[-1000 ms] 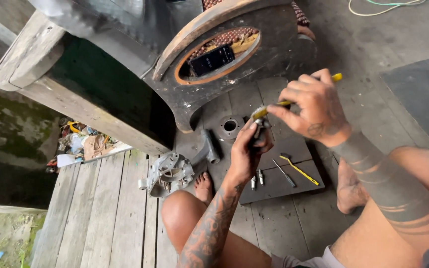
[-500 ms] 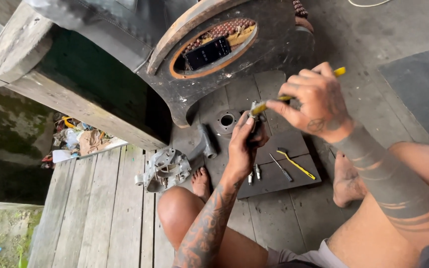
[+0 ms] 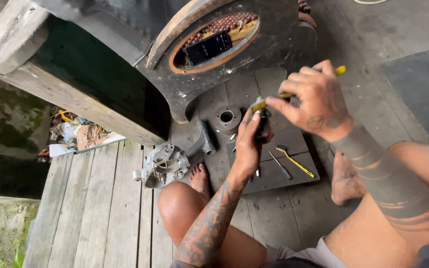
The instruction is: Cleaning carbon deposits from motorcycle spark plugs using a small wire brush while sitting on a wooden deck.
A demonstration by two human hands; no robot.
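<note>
A small dark metal part is pinched upright in the left hand, fingers curled shut around it, held up over the middle of a dark grey square mat on the floor. What kind of part it is can't really be told, too small and mostly covered by the fingers. A slim yellow-handled tool is gripped in the right hand, closed tight on the shaft, with the tip laid against the top of the part.

On the mat, near its right edge, a yellow-handled brush-like tool and a thin grey metal rod are lying side by side. Toward the far left corner of the mat a round dark metal disc with a centre hole is sitting, and a short grey metal cylinder is just beside it.

Off the mat's left edge, on the grey wooden plank floor, a silver cast-metal engine casing is resting next to a bare foot. A black smartphone is propped in the oval opening of a big dark wooden object beyond the mat's far edge.
</note>
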